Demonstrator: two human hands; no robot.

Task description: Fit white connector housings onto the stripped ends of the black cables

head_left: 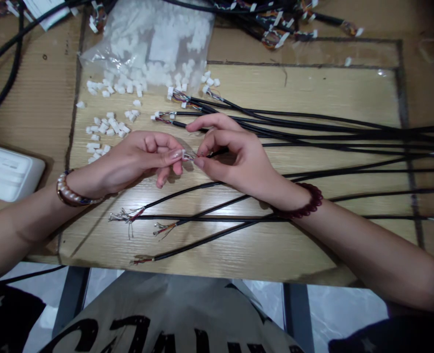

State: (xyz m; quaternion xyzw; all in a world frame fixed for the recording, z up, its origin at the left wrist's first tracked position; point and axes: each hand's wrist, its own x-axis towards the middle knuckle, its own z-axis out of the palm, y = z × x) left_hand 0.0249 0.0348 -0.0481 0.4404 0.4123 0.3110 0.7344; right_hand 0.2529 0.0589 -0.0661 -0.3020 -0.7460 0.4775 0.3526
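Connector (183, 154) pinched in left hand (145, 158), wires (191, 156) at right hand (239, 152)

Wooden table (349, 255) spreads beneath both hands. Black cables (312, 117) run across it, some beyond the right hand's knuckles, others under that hand and its forearm, trailing off to the right. A clear plastic bag (128, 49) filled with small white pieces lies beyond the left hand.

The right hand is just beside the left, its thumb and a fingertip closed together on the wires while another finger lifts clear. The left hand's thumb and forefinger are clamped together on the connector, its other fingers loosely curled.

To the left of the left hand sits a white block (14, 171), cut off by the view's edge. A dark red beaded bracelet (305, 203) circles the right wrist, a pearly bracelet (63, 188) the left. On the near side of both hands, four cable ends show exposed strands (170, 226). Beyond the right fingertips, other cables end in white plugs (170, 93). Loose white housings (114, 125) lie scattered between the left hand and the bag. The held connector, smallest of all, shows at the left thumb tip, partly covered, with the wires leading from it toward the right fingertips.
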